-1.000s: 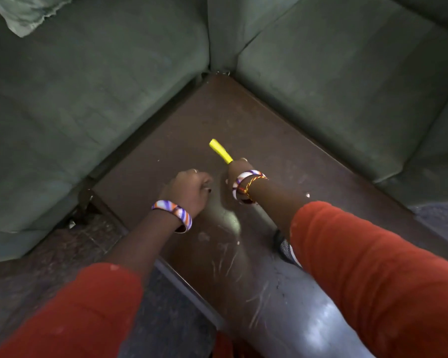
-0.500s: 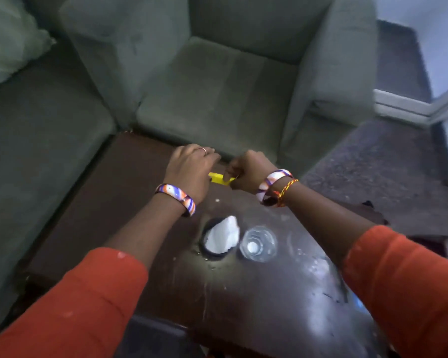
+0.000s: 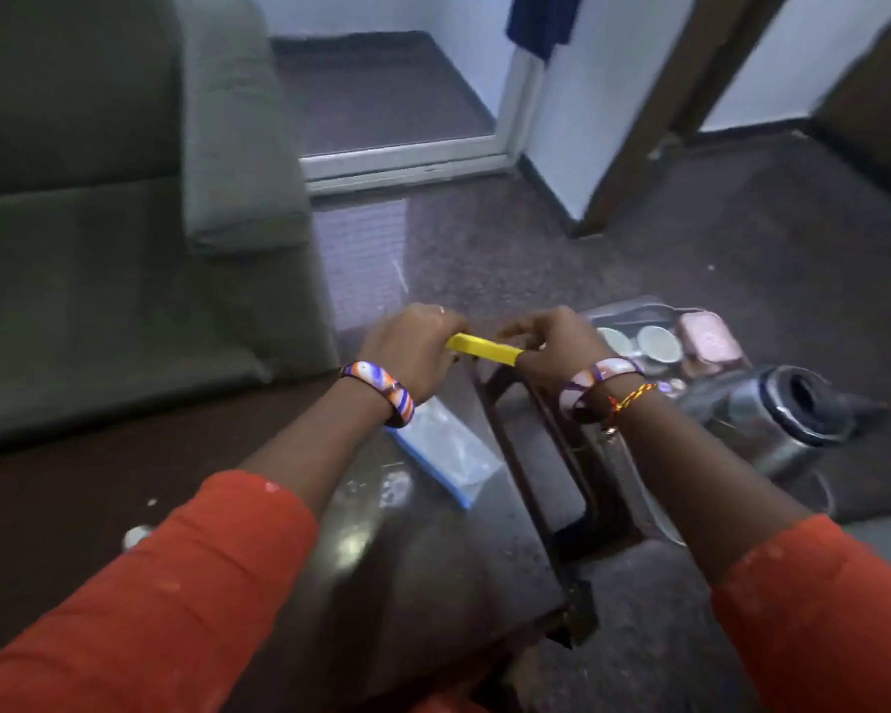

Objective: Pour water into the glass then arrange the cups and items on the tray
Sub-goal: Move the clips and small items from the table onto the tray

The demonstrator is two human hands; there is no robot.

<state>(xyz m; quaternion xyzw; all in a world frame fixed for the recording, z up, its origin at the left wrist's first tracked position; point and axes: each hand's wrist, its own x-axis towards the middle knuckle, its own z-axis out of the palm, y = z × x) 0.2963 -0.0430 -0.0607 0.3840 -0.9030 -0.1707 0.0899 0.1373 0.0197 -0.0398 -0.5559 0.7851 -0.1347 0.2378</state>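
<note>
Both hands hold one thin yellow sachet (image 3: 484,348) stretched between them above the dark table's far edge. My left hand (image 3: 410,347) pinches its left end and my right hand (image 3: 551,347) its right end. Beyond my right hand, a grey tray (image 3: 633,313) on the floor carries two pale cups (image 3: 659,343) and a pink packet (image 3: 708,342). A steel kettle (image 3: 772,424) with an open top lies to the right of my right wrist. The view is blurred.
A clear packet with a blue edge (image 3: 446,455) lies on the brown table (image 3: 407,568) under my left wrist. A green armchair (image 3: 124,223) stands to the left. Dark carpet (image 3: 561,249), a white door frame (image 3: 412,156) and wooden posts lie beyond.
The view has swung right, from the sofa corner to the carpet, tray and kettle. My hands closed on both ends of the yellow sachet. The glass and white cup left view.
</note>
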